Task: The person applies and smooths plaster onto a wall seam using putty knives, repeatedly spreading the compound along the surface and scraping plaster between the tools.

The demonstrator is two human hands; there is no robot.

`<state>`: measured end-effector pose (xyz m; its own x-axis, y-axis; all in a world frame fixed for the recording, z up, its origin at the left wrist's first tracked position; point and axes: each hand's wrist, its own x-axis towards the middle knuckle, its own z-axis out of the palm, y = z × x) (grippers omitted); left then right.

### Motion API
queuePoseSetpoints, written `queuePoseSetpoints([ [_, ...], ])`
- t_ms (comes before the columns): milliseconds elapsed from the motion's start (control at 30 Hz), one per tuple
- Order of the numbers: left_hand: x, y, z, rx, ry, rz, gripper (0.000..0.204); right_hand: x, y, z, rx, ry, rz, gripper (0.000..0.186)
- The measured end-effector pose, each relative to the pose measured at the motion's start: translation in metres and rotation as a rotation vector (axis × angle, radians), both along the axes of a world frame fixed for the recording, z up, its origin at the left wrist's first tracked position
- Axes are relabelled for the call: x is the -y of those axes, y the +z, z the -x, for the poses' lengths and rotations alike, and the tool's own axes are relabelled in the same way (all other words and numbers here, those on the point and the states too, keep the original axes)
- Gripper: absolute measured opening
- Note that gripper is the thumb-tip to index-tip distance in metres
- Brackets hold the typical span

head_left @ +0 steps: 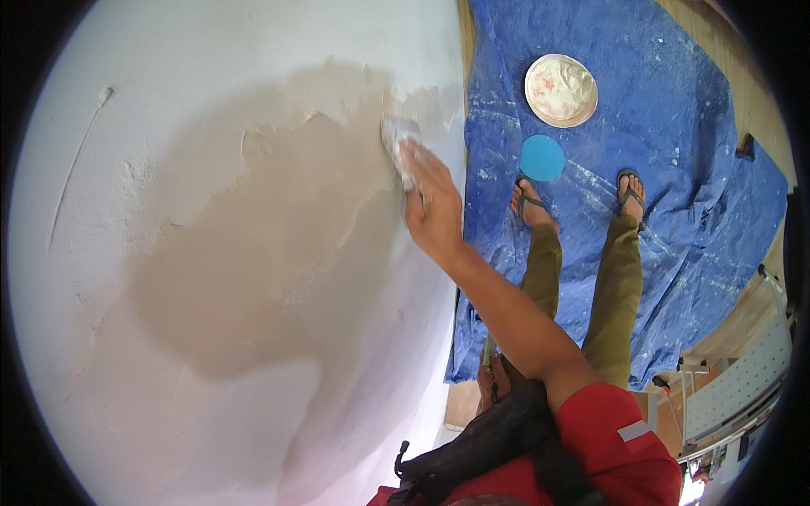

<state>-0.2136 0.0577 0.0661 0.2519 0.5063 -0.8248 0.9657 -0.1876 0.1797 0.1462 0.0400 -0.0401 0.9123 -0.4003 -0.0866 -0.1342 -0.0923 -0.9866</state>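
Right hand (432, 202) clamped on trowel (398, 139), blade flat against wall (101, 278) | blade's long axis runs far from the fingers, over wet tan plaster patch (253, 244) spreading left | left hand out of view

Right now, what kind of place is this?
Probably a room being plastered or repaired. The right hand presses a trowel onto a wall with a wet tan patch, and a blue tarp covers the floor beside a bowl of plaster.
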Motion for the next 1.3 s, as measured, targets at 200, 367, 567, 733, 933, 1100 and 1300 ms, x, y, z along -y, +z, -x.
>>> queuePoseSetpoints([
  [200, -0.014, -0.001, 0.015, 0.152, -0.073, -0.067, 0.039, 0.017, -0.016, 0.063, -0.301, 0.115, -0.146, 0.041],
  [367, -0.012, -0.001, 0.003, -0.166, -0.086, 0.011, 0.035, 0.053, -0.105, -0.020, -0.444, -0.053, -0.007, 0.034],
  [567, -0.027, 0.001, 0.015, -0.142, 0.103, 0.005, 0.041, 0.028, 0.016, -0.057, -0.439, 0.071, -0.076, 0.036],
  [733, -0.033, 0.005, 0.024, 0.066, -0.048, 0.034, 0.044, 0.042, 0.100, -0.011, -0.232, 0.149, -0.050, 0.036],
  [933, -0.033, 0.015, 0.016, 0.095, 0.062, 0.058, 0.046, 0.061, 0.077, 0.007, -0.175, 0.116, -0.208, 0.043],
  [1100, -0.050, 0.013, 0.027, 0.070, 0.186, 0.094, 0.048, 0.007, 0.057, -0.013, 0.046, 0.039, -0.044, 0.064],
  [1300, -0.057, 0.022, 0.022, 0.021, 0.097, 0.032, 0.051, 0.013, 0.045, 0.070, -0.088, 0.201, -0.111, 0.053],
])
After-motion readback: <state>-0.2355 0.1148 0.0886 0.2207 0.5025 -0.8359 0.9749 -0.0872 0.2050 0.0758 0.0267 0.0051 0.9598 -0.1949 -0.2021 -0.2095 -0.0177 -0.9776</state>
